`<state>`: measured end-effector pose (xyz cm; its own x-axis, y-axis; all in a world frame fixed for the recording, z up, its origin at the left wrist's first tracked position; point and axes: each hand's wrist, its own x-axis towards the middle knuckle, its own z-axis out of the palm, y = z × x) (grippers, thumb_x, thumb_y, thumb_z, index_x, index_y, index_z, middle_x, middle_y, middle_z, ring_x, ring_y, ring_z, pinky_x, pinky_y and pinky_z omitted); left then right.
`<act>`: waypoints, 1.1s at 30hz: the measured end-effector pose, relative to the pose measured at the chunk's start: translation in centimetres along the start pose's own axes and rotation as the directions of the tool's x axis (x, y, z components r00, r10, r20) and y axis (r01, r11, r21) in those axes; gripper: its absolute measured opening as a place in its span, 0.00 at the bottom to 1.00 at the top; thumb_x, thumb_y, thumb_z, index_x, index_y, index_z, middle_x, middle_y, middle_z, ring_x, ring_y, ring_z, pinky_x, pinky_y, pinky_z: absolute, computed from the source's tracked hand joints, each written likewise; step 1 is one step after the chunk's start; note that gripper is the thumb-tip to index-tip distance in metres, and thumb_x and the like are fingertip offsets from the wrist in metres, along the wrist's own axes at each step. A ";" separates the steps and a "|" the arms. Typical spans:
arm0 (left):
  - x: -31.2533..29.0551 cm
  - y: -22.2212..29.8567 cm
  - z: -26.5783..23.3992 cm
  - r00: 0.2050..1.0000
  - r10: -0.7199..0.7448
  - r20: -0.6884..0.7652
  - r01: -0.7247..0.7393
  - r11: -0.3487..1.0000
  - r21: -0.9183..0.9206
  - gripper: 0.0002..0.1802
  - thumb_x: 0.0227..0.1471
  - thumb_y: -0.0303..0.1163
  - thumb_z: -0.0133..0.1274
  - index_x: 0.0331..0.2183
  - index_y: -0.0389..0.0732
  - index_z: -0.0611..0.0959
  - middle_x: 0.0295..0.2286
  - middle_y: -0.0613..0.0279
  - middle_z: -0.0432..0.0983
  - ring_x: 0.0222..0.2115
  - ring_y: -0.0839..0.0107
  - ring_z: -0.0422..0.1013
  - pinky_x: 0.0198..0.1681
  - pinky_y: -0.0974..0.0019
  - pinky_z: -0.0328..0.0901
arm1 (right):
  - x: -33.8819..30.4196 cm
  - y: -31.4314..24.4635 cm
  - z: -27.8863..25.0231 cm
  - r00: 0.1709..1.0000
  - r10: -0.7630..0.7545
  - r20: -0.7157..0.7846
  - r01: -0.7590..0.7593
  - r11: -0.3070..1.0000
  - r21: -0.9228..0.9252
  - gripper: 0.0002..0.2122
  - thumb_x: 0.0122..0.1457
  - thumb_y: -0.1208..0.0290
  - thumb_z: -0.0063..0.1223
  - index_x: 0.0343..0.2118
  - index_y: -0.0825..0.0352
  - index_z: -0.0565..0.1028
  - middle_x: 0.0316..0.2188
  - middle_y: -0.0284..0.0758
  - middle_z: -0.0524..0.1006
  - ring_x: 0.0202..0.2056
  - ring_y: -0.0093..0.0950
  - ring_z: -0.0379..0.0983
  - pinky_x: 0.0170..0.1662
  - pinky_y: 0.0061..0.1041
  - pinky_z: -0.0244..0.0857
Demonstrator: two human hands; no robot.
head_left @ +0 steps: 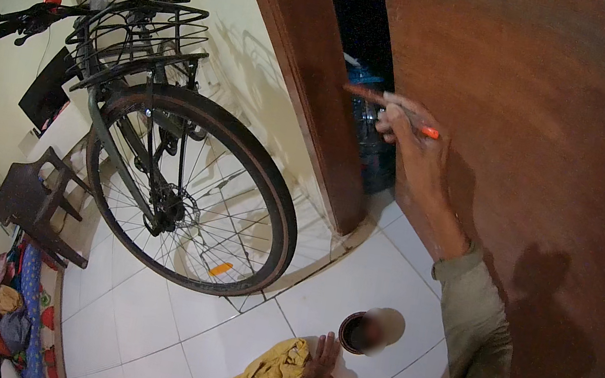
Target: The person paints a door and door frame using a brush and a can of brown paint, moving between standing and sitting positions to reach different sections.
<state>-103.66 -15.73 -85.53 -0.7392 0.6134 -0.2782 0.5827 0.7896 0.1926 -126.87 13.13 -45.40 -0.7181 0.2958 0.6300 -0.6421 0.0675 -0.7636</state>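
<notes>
My right hand (413, 139), raised beside the edge of the wooden door, grips a thin paintbrush (429, 131) with an orange handle end. Its reddish-brown tip points left at the brown door frame (313, 72), at or very near its surface. Low in front of me, my left hand (323, 360) is open, fingers apart, next to a crumpled yellow cloth (273, 374). Just right of that hand, a small round container (349, 331) with dark contents stands on the white tiles; part of it is blurred.
A brown wooden door (531, 146) fills the right side. A bicycle (183, 194) with a front basket stands at left. Behind the door gap is a blue plastic bottle (376, 149). Farther left are a dark chair (40, 195) and a pile of coloured cushions and cloths (4, 300).
</notes>
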 end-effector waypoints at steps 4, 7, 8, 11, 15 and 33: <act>0.6 1.4 -4.1 0.997 0.058 0.045 -0.061 0.996 0.067 0.79 0.19 0.60 0.71 0.63 0.25 0.51 0.64 0.28 0.38 0.66 0.36 0.37 0.69 0.44 0.40 | 4.1 -1.1 2.5 0.988 -0.153 -0.030 0.156 0.974 0.166 0.15 0.64 0.68 0.55 0.50 0.72 0.76 0.39 0.38 0.82 0.38 0.23 0.79 0.42 0.20 0.73; 1.0 1.4 -3.5 0.996 0.006 0.091 -0.029 0.968 0.249 0.79 0.18 0.64 0.68 0.63 0.25 0.52 0.63 0.28 0.41 0.66 0.37 0.41 0.69 0.44 0.40 | 7.6 -1.9 4.9 0.941 -0.331 -0.075 0.339 0.922 0.185 0.15 0.63 0.70 0.55 0.50 0.71 0.76 0.36 0.36 0.82 0.37 0.23 0.79 0.43 0.21 0.73; 0.9 1.4 -3.3 0.996 0.010 0.089 -0.036 0.951 0.306 0.80 0.18 0.66 0.67 0.63 0.25 0.52 0.63 0.29 0.42 0.65 0.37 0.42 0.69 0.44 0.40 | 8.4 -1.9 5.9 0.942 -0.329 -0.073 0.336 0.924 0.182 0.15 0.63 0.70 0.55 0.50 0.71 0.76 0.36 0.36 0.82 0.37 0.23 0.79 0.43 0.21 0.73; 0.4 0.8 -1.9 0.999 0.027 0.035 -0.037 0.941 0.337 0.80 0.18 0.69 0.66 0.63 0.25 0.53 0.63 0.30 0.44 0.65 0.37 0.43 0.69 0.45 0.41 | 10.1 -1.0 7.0 0.897 -0.429 -0.104 0.441 0.882 0.164 0.13 0.62 0.70 0.56 0.46 0.70 0.78 0.33 0.37 0.83 0.36 0.23 0.80 0.42 0.22 0.73; 0.0 0.7 -1.8 1.000 0.022 -0.009 -0.018 0.946 0.323 0.80 0.18 0.70 0.65 0.63 0.25 0.54 0.63 0.32 0.47 0.65 0.38 0.43 0.69 0.44 0.41 | 8.6 1.7 6.1 0.935 -0.336 0.111 0.349 0.929 -0.124 0.12 0.63 0.72 0.54 0.47 0.71 0.77 0.33 0.36 0.81 0.34 0.20 0.77 0.39 0.19 0.72; 0.3 1.2 -2.2 0.999 0.011 0.042 -0.027 0.916 0.401 0.80 0.21 0.73 0.62 0.63 0.24 0.53 0.63 0.34 0.46 0.66 0.38 0.39 0.68 0.39 0.39 | 12.9 -0.2 6.0 0.855 -0.476 0.207 0.500 0.862 -0.084 0.12 0.64 0.68 0.53 0.45 0.70 0.80 0.29 0.32 0.80 0.32 0.20 0.76 0.37 0.22 0.72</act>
<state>-103.90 -14.54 -83.32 -0.7181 0.6203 -0.3155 0.6886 0.6989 -0.1934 -137.58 11.20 -36.26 -0.3638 0.0232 0.9312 -0.8901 0.2858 -0.3549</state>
